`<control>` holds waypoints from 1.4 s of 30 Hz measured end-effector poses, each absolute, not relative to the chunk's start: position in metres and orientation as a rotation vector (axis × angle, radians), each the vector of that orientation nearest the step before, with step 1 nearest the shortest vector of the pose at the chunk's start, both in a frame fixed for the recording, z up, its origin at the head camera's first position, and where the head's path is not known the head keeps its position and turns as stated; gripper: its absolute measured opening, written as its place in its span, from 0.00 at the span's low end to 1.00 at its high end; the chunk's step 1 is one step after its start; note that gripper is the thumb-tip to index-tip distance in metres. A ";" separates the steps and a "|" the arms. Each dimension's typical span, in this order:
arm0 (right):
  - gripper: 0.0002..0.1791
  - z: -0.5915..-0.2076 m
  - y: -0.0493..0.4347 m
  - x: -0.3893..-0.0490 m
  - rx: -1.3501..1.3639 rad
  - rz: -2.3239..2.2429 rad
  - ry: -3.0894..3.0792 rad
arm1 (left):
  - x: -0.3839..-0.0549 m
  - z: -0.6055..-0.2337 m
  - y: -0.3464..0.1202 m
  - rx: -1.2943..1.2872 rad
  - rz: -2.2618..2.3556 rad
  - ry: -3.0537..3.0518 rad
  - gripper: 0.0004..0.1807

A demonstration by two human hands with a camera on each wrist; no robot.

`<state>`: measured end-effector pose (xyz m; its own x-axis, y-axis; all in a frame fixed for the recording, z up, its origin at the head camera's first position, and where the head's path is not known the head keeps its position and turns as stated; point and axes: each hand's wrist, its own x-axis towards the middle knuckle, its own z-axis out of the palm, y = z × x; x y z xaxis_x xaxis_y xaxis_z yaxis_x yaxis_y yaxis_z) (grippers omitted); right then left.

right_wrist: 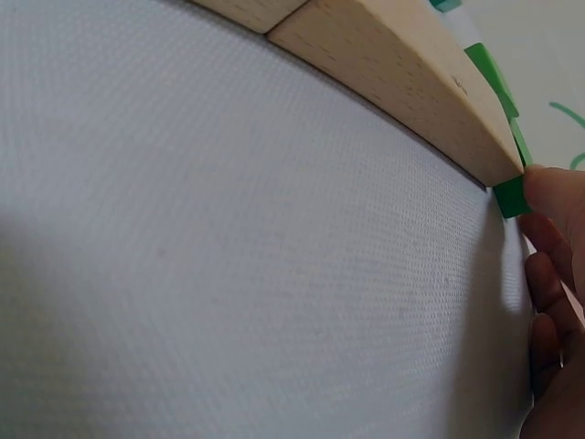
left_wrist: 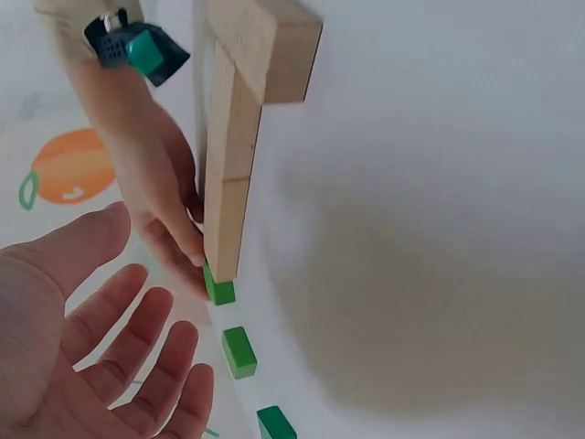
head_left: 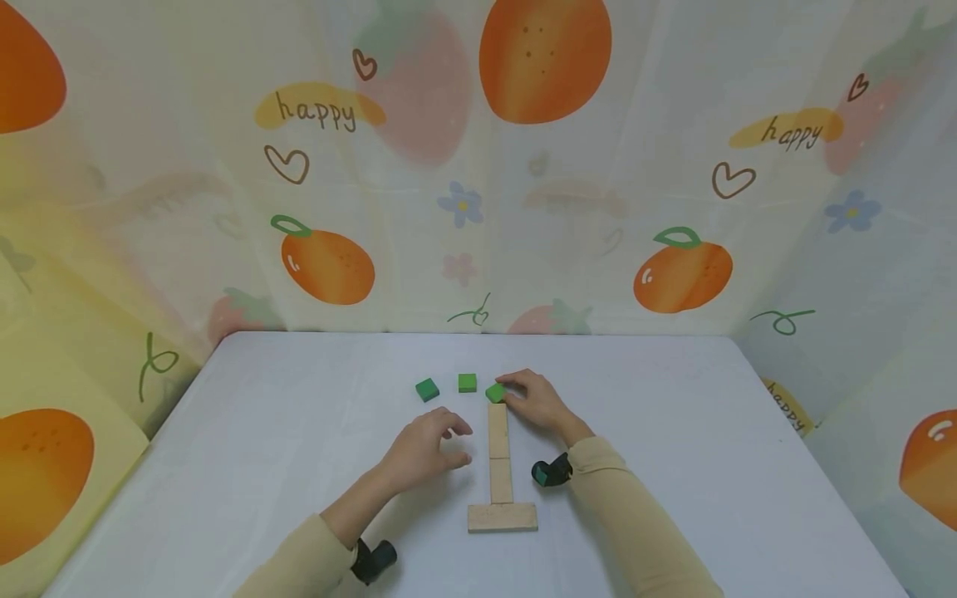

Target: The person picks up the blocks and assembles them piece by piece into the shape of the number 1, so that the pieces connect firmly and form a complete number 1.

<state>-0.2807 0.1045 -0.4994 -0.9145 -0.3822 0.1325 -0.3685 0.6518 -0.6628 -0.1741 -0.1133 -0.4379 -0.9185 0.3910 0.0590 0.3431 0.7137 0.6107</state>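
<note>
Currently, from afar, I see a fruit-print cloth behind a white table. Over the table, the right hand grips narrowly – thumb and finger pinch a green block – while the left hand hangs wide, relaxed fingers apart, holding nothing, just left of a wooden column. I see two blocks laid end to end in it, with a wooden crosspiece against its near end. The pinched block sits right at the column's far end, a bright green block and a darker green block apart to its left
</note>
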 end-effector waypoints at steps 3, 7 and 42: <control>0.17 -0.499 0.104 -0.280 -0.648 -1.144 2.836 | -0.180 -0.438 -0.113 0.562 1.013 2.887 0.15; 0.17 -0.499 0.104 -0.280 -0.647 -1.154 2.825 | -0.187 -0.439 -0.111 0.495 1.054 2.940 0.15; 0.16 -0.501 0.104 -0.280 -0.715 -1.143 2.858 | -0.256 -0.459 -0.102 0.106 1.047 3.104 0.19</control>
<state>-0.2804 0.1041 -0.5005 -0.8976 -0.4023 0.1804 -0.4158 0.6361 -0.6500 -0.2560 -0.1021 -0.4590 -0.9886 0.0176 0.1495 0.1046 0.7947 0.5980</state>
